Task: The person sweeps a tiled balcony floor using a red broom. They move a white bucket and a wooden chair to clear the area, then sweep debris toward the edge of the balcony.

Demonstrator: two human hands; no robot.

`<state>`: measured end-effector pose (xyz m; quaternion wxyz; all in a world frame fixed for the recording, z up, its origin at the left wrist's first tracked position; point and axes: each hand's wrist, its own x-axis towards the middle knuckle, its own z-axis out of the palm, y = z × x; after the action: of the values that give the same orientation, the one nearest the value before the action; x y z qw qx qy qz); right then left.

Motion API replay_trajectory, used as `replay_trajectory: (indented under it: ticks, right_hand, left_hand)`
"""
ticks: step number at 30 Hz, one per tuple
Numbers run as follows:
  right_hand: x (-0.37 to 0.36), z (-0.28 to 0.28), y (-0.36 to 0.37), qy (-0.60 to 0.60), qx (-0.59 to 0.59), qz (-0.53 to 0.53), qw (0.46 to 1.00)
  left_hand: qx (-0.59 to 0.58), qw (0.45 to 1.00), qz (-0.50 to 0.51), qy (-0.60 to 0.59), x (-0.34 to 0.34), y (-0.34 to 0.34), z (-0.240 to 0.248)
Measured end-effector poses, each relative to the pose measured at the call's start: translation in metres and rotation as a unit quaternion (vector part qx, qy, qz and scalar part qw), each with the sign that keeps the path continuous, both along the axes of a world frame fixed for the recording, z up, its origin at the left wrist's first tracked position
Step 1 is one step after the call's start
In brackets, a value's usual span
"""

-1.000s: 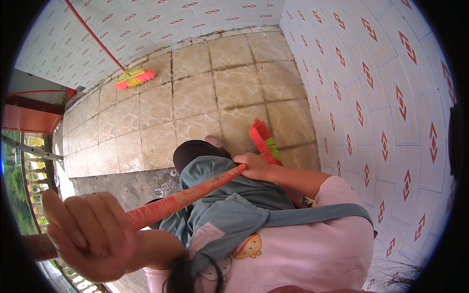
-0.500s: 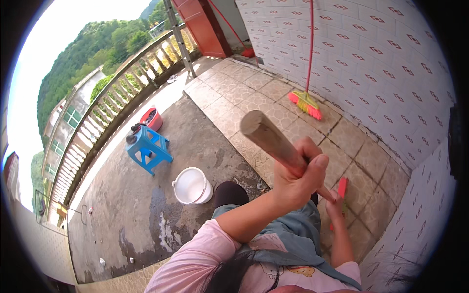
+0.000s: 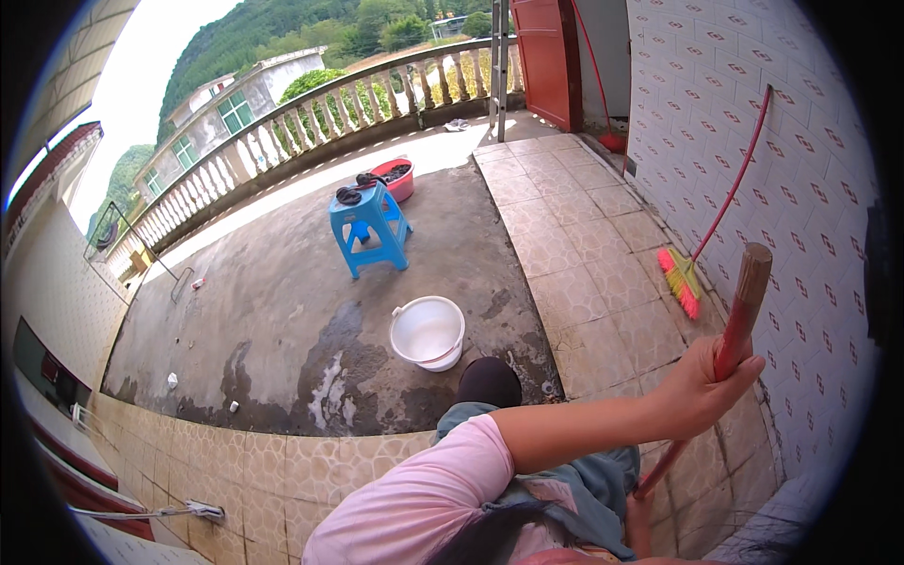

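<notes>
My left hand (image 3: 708, 388) is closed around the upper part of a broom handle (image 3: 744, 320), red with a bare, worn wooden end that sticks up past the fist. Lower down, beside my trousers, my right hand (image 3: 638, 520) holds the same handle; its fingers are only partly visible. My left forearm crosses in front of my body, and the broom's head is hidden now. Against the tiled wall leans a second broom (image 3: 680, 282) with pink and yellow bristles. A white bucket (image 3: 428, 332) stands on the wet concrete just beyond my knee.
A blue plastic stool (image 3: 367, 226) with dark items on top stands before a red basin (image 3: 400, 184). Farther back run a balustrade (image 3: 377, 99), a ladder (image 3: 498, 75) and a red door (image 3: 548, 66). The patterned wall (image 3: 725, 104) closes off the right side.
My left hand has swung right with the handle's top end, now close to the wall. The view has turned left, and the red broom head near my right hand is out of sight.
</notes>
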<state>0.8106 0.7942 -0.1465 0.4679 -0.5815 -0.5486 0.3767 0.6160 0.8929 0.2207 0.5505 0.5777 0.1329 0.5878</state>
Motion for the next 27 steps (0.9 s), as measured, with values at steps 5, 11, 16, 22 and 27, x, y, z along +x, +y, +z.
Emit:
replay_trajectory:
  ticks: [5,11,16,22,27]
  right_hand:
    - [-0.02,-0.038,0.064,-0.129,0.172,0.042,0.976]
    - [-0.066,-0.009,0.157,-0.014,0.085,0.092,0.992]
    - [-0.067,0.002,0.161,0.011,0.028,0.115,0.993]
    - [-0.002,-0.09,0.088,-0.021,0.038,0.066,0.997]
    - [0.038,-0.082,-0.003,-0.283,0.219,-0.016,0.934]
  left_hand:
    - [0.038,0.997,0.054,0.026,0.0,0.01,0.009]
    - [0.139,0.979,0.149,0.013,-0.002,-0.006,0.021]
    - [0.142,0.976,0.165,0.02,0.006,0.02,0.02]
    - [0.038,0.99,0.132,0.042,0.017,0.048,0.006]
    - [-0.027,0.983,0.179,0.034,0.023,0.058,-0.047]
